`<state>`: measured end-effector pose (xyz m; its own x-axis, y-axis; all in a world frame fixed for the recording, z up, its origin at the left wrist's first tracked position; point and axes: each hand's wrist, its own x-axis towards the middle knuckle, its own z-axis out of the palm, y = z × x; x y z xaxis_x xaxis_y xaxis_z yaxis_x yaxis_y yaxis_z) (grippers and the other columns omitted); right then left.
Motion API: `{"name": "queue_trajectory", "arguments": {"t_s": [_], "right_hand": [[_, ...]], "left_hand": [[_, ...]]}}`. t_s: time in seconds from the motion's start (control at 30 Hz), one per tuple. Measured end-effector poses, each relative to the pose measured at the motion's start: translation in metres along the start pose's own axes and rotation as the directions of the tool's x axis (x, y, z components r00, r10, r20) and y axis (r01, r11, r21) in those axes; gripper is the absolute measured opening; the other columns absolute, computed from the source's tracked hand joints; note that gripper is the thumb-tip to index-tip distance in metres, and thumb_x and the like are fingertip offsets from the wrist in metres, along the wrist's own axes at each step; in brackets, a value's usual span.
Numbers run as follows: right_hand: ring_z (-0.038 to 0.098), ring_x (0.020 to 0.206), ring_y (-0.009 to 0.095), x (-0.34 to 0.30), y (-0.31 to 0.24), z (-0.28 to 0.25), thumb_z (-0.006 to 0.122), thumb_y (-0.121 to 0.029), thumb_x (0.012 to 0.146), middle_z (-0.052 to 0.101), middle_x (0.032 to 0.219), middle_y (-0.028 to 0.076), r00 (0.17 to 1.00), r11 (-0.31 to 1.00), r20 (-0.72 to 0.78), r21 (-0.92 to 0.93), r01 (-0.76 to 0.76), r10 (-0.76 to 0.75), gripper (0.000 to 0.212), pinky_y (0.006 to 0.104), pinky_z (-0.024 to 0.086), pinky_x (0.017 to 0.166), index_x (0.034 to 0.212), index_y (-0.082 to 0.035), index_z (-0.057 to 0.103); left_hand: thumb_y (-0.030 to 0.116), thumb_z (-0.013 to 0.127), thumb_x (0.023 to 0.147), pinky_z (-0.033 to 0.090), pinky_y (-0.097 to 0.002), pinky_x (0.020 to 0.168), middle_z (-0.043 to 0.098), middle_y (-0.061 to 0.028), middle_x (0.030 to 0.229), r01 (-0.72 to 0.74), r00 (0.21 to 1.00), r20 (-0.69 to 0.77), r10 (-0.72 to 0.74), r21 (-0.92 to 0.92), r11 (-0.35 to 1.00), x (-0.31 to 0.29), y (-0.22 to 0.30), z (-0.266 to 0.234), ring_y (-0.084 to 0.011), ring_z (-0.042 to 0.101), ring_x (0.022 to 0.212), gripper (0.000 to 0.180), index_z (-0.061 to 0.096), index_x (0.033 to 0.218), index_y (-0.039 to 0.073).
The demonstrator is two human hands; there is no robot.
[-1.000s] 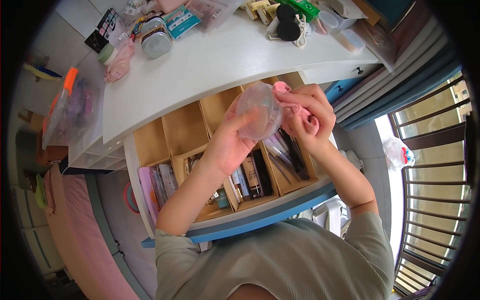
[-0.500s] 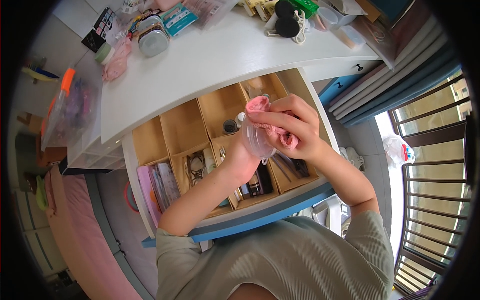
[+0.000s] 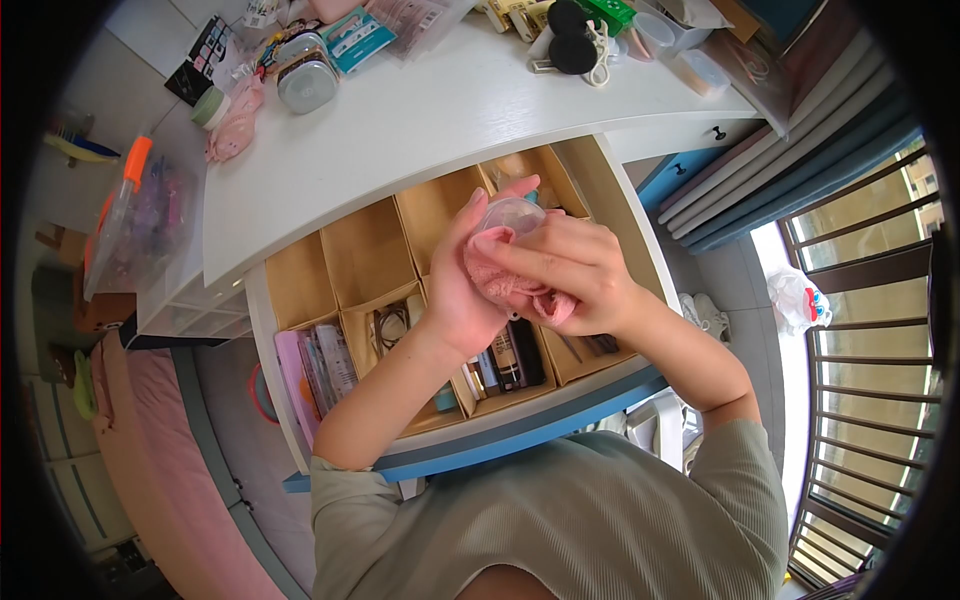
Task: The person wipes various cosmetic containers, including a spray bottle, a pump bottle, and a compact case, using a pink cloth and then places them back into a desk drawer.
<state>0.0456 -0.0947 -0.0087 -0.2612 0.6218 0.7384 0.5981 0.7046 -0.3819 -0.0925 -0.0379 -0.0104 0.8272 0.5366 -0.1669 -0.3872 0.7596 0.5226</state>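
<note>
Above the open drawer, my left hand [image 3: 452,285] cradles a small clear plastic container [image 3: 516,211], its thumb and fingertips showing beyond the rim. A crumpled pink cloth [image 3: 494,274] is gripped in my right hand [image 3: 592,262] and pressed against the container, covering much of it. Below the hands, the white drawer with a blue front [image 3: 520,430] is split by brown cardboard dividers [image 3: 372,245]. Dark tubes [image 3: 508,358] lie in a front compartment. Slim plastic packs [image 3: 330,360] stand at the drawer's left end, beside a coiled cable [image 3: 392,326].
On the white desktop [image 3: 420,110] sit a clear-lidded jar [image 3: 307,82], a teal packet [image 3: 355,38] and black round puffs [image 3: 572,52]. A clear bag with orange handles [image 3: 140,215] stands at left. Curtains [image 3: 790,150] and a barred window [image 3: 870,330] lie at right.
My left hand has turned up around the container, which has tilted. The right hand has shifted slightly lower with the cloth, which now covers more of the container's side.
</note>
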Motion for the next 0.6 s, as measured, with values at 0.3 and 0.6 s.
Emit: {"name": "queue_trajectory", "arguments": {"t_s": [0.3,0.6], "right_hand": [[0.061,0.08,0.024,0.008,0.007,-0.007,0.07,-0.004,0.064,0.061,0.082,0.007,0.975,0.972,-0.086,0.136,-0.194,0.206,0.018,0.0329,0.05,0.068,0.082,-0.005,0.067],[0.06,0.078,0.023,0.009,-0.002,-0.003,0.071,-0.006,0.065,0.061,0.083,0.007,0.971,0.981,-0.167,0.116,-0.153,0.171,0.018,0.0331,0.049,0.067,0.083,-0.007,0.069]], "left_hand": [[0.045,0.035,0.093,0.047,-0.0303,0.082,0.057,-0.0069,0.105,-0.115,0.981,-0.138,0.135,0.146,0.983,0.004,-0.001,0.005,-0.0166,0.057,0.095,0.049,0.05,0.119,0.006],[0.044,0.036,0.092,0.045,-0.0284,0.083,0.058,-0.0077,0.104,-0.179,0.975,-0.073,0.209,0.293,0.939,0.006,-0.007,-0.008,-0.015,0.056,0.095,0.049,0.052,0.115,0.004]]}}
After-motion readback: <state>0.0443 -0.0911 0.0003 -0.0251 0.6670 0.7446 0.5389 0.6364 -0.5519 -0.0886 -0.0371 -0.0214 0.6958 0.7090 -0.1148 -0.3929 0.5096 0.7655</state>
